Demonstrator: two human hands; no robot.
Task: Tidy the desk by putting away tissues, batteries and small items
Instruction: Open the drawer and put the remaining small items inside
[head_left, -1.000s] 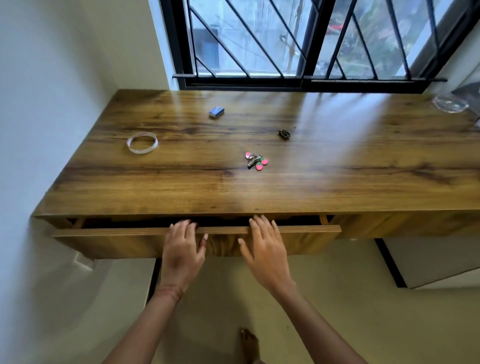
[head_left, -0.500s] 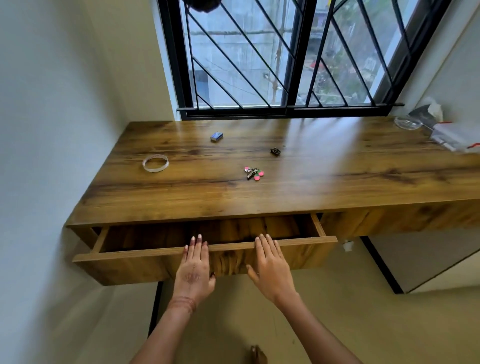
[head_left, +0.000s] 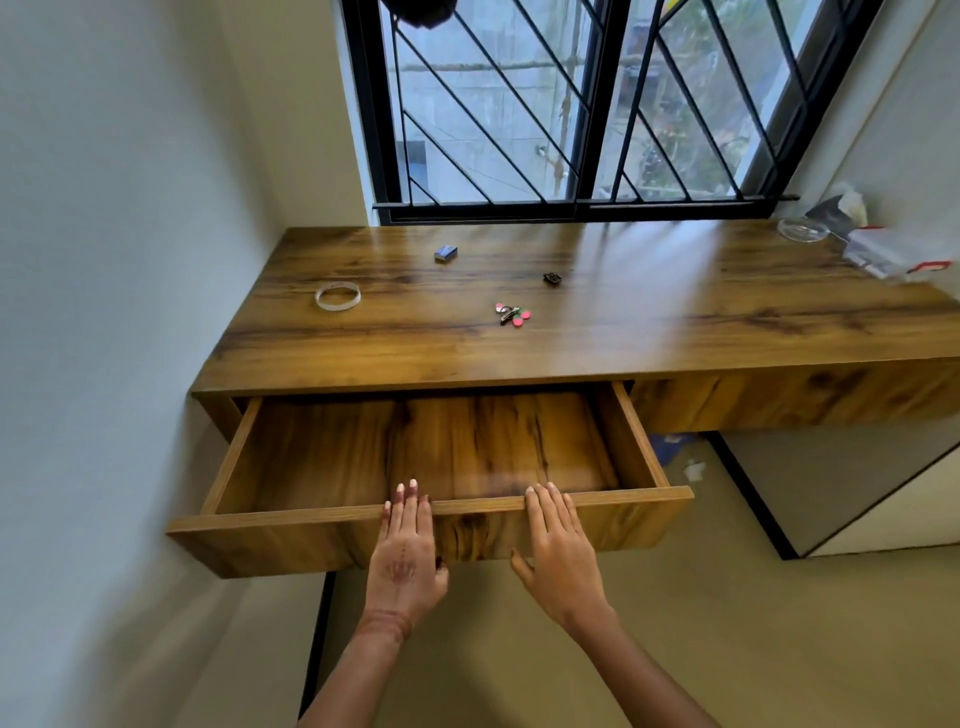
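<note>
The wooden desk has its left drawer pulled far out, and the drawer's inside shows bare wood. My left hand and my right hand lie side by side on the drawer's front panel, fingers straight over its top edge. On the desktop lie a roll of clear tape, a small blue box, a small black item and a bunch of pink and green clips.
At the desk's far right stand a glass dish, a clear plastic box with red clasps and a tissue pack. A wall runs along the left, a barred window behind. A white cabinet stands under the desk's right side.
The drawer has slid out towards me from nearly closed to wide open, with both hands staying on its front. The view has pulled back from the desk.
</note>
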